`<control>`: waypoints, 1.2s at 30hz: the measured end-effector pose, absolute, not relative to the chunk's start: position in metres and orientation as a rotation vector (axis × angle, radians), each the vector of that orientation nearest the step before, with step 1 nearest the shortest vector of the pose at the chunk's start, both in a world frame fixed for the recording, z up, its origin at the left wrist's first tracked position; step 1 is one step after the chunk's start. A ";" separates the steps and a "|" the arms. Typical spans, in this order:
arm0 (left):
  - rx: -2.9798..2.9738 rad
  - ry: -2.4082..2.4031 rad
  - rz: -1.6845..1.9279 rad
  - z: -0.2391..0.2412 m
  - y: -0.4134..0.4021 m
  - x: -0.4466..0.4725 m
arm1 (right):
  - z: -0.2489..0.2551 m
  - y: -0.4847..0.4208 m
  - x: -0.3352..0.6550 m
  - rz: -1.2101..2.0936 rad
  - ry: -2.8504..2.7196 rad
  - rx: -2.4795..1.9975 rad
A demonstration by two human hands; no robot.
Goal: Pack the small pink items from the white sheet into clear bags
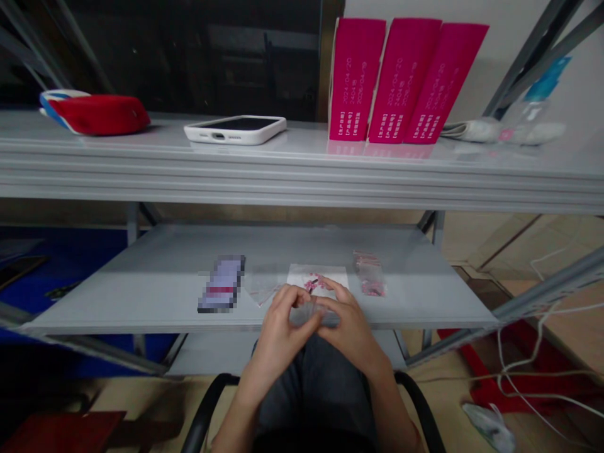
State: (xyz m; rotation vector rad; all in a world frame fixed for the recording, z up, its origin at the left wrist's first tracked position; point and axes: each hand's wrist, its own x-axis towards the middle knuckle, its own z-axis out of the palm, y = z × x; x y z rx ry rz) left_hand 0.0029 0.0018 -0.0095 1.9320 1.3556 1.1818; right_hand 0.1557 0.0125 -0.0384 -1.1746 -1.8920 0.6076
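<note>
Bare forearms (248, 390), near, leading to left hand (287, 314) and right hand (349, 321), set close together at the near edge of the grey table (141, 283). Fingers of both: bent and narrow, pinching a small clear plastic bag (306, 313), which lies between the hands, partly covered by them; its outline is hard to make out. Small pink pieces (313, 284), on a white sheet (295, 272), just beyond the fingertips; whether right-hand fingers touch them, cannot tell. Flat clear bag (263, 283), left of the sheet. Phone (221, 283), screen pixelated, farther left. Clear packets with pink contents (371, 275), right of the sheet, apart from the right hand. Shelf (302, 157), raised, far, carrying left to right: red item with blue and white part (101, 114); white-cased phone (236, 130), lying flat; three magenta boxes (406, 82), standing side by side; whitish cloth (472, 130); clear bottle with blue top (533, 113).
</note>
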 end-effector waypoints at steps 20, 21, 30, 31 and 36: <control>2.197 1.529 1.188 -0.051 0.035 -0.032 | -0.100 0.065 0.174 0.349 -1.580 -1.374; 2.189 1.549 1.243 -0.053 0.037 -0.031 | -0.107 0.069 0.173 0.309 -1.608 -1.441; 2.110 1.630 1.456 -0.062 0.041 -0.032 | -0.131 0.088 0.156 0.174 -1.749 -1.623; 2.121 1.634 1.436 -0.064 0.042 -0.032 | -0.132 0.089 0.155 0.174 -1.756 -1.618; 2.207 1.681 1.242 -0.072 0.045 -0.031 | -0.133 0.091 0.155 0.191 -1.752 -1.547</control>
